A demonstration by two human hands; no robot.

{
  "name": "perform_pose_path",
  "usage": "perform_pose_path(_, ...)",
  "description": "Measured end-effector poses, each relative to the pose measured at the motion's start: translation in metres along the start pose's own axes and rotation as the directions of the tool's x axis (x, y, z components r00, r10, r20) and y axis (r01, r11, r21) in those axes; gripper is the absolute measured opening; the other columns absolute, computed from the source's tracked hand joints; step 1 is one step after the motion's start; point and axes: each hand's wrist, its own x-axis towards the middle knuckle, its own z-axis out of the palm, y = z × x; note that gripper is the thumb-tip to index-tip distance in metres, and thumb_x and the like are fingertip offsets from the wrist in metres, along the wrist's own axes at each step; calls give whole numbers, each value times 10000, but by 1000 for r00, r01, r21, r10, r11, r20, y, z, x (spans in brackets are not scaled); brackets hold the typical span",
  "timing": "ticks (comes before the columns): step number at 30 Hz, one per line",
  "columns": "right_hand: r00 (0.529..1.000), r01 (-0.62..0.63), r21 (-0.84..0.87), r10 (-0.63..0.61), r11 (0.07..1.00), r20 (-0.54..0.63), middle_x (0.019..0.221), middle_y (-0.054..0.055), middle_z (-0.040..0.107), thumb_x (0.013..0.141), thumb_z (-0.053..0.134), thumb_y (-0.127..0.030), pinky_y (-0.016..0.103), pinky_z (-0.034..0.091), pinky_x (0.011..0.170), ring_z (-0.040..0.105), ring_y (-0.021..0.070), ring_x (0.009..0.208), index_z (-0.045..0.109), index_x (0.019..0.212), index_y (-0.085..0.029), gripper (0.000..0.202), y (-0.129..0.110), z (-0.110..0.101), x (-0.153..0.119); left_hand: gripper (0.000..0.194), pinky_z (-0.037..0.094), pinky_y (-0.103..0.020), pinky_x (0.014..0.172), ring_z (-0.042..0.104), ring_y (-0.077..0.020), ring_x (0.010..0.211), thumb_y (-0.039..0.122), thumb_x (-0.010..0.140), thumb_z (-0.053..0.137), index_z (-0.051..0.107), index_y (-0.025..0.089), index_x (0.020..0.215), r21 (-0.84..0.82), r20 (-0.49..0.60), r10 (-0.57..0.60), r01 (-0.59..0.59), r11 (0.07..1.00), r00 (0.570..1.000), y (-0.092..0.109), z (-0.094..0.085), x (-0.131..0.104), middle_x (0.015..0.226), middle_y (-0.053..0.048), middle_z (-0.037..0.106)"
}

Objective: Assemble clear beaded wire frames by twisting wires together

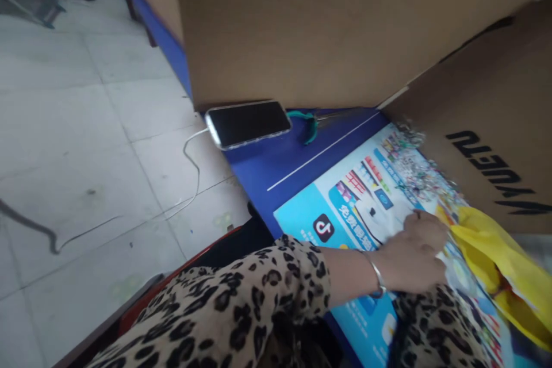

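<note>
My left hand (405, 267), with a silver bangle (378, 273) at its wrist, reaches across from the left over a printed poster sheet (297, 215). My right hand (430, 234) meets it there, partly covered by it, its patterned sleeve coming up from below. Both hands have curled fingers close together; whatever lies between them is hidden and blurred. A pile of small, shiny, clear and coloured pieces (425, 178) lies just beyond the hands. To their right is crumpled yellow material (495, 247), near my right hand.
Tall cardboard boxes (302, 34) wall off the back and right of the blue tabletop (259, 169). A phone (250, 123) with a white cable (198, 167) lies by the left edge. Green-handled scissors (309, 126) rest beside it. Tiled floor (86, 126) shows at left.
</note>
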Motion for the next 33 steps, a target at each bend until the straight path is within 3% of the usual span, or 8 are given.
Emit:
perform_pose_path(6,1000,25,114,-24,993,-9,965,192,646,847,374,-143,365,376,774,562,271,915,678,984,-73,341,3,2,-5,219,481,-328,724,577,-204,901,173,720,516,609,192,918,-299,43,-206,210,931,978,-9,13,-2,983,-63,620)
perform_pose_path(12,998,38,242,-25,969,-58,1044,138,633,859,421,-177,353,351,821,514,262,978,660,1005,-126,284,3,8,-8,216,446,-266,876,539,-162,995,138,784,420,581,165,926,-245,102,-164,184,952,981,-22,9,7,985,-53,609)
perform_pose_path(15,995,64,302,-39,951,-89,1139,109,609,864,430,-195,352,355,832,492,262,1016,632,1089,-158,306,4,8,-11,219,452,-205,830,565,-122,937,139,797,422,592,174,931,-184,153,-149,176,967,977,-29,-2,11,954,-25,632)
perform_pose_path(18,990,113,361,-76,926,-115,1119,92,621,853,452,-200,343,367,844,499,246,1013,639,1069,-169,288,9,7,-12,159,459,-182,752,599,-109,833,205,781,510,639,235,868,-82,210,-150,170,982,966,-50,-26,19,873,33,660)
perform_pose_path(21,977,173,492,-88,853,-192,997,93,646,837,466,-197,347,385,847,527,231,945,653,977,-155,238,16,3,-7,196,457,-237,764,609,-151,863,223,829,464,652,229,883,105,136,-301,289,952,944,-92,-67,30,923,-10,663)
perform_pose_path(24,953,263,594,-106,760,-285,939,94,648,833,466,-202,363,399,854,535,235,931,644,938,-150,214,15,-8,-1,279,439,-347,816,594,-243,947,176,860,370,638,153,936,313,-53,-501,491,813,864,-145,-115,34,1008,-127,625)
perform_pose_path(27,939,340,628,-212,700,-272,940,80,653,841,472,-204,357,403,866,540,227,932,642,924,-165,194,1,-27,-1,282,418,-416,853,551,-316,1038,192,846,409,611,108,1023,443,-206,-616,634,634,760,-189,-151,30,1079,-195,579)
perform_pose_path(33,889,446,572,-413,688,-198,906,59,659,862,492,-189,324,402,812,544,201,887,655,909,-197,170,-39,-46,-18,326,432,-409,851,523,-312,1072,310,831,470,604,146,1079,555,-318,-666,702,446,675,-216,-161,16,1115,-170,572)
